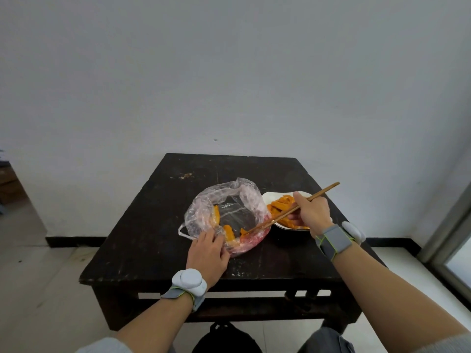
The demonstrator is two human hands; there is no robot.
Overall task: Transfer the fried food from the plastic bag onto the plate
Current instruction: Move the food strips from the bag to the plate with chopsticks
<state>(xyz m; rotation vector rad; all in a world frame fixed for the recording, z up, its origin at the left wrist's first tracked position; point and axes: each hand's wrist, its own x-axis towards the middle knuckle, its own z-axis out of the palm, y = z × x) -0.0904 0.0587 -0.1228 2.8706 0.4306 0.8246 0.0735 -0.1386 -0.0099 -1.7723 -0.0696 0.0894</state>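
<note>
A clear plastic bag (204, 212) lies open on the dark table (158, 225), with a few orange fried pieces (228, 231) left inside near its front and left rim. My left hand (207, 253) grips the bag's near edge. My right hand (312, 212) holds wooden chopsticks (293, 208) whose tips reach into the bag and touch an orange piece (243, 231). Just right of the bag, a white plate (270, 198) carries a pile of fried pieces (280, 205), partly hidden behind my right hand.
The table stands against a white wall. A dark bag (226, 338) sits on the floor under the table's front edge. Both of my wrists wear grey bands with white devices.
</note>
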